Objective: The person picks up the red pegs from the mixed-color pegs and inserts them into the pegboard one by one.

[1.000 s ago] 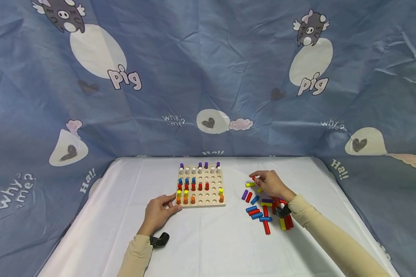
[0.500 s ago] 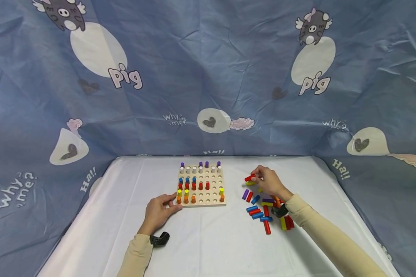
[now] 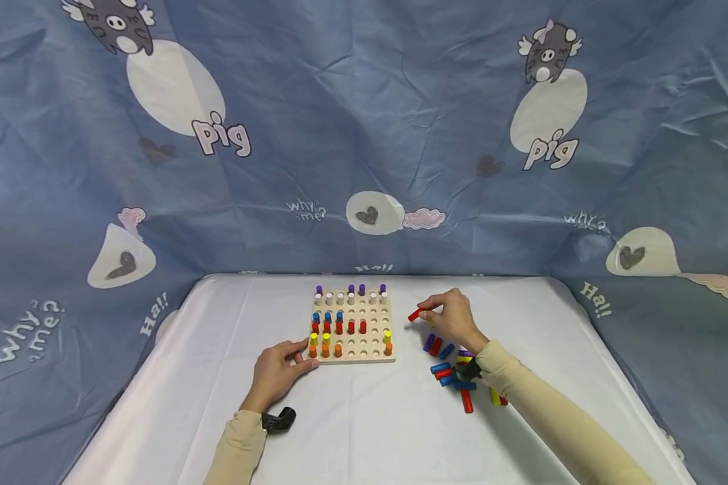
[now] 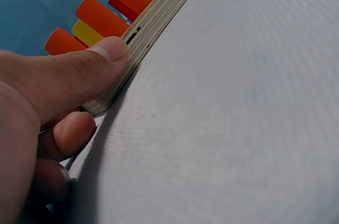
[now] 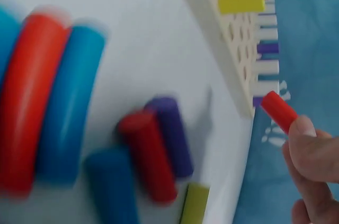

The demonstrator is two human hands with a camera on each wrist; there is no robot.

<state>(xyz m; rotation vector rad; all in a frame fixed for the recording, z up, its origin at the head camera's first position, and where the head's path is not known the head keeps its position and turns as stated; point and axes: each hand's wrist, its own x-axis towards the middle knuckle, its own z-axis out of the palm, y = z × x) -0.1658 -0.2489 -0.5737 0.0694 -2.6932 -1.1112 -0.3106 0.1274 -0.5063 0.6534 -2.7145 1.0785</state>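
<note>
A wooden pegboard stands on the white table with rows of purple, white, blue, red, yellow and orange pegs in its holes. At its near left corner my left hand grips the edge, the thumb along the front side and the fingers bent around the corner. Right of the board, my right hand pinches a red peg between thumb and fingers, above the table. In the right wrist view the peg's free end points toward the board.
Loose pegs lie right of the board, among them a purple peg, a blue peg and a red peg. My right forearm covers part of the pile. A blue patterned curtain hangs behind the table.
My right hand has lifted the red peg from beside the pile and moved left toward the board. The peg has swung around in the fingers. My left hand has stayed at the corner.
</note>
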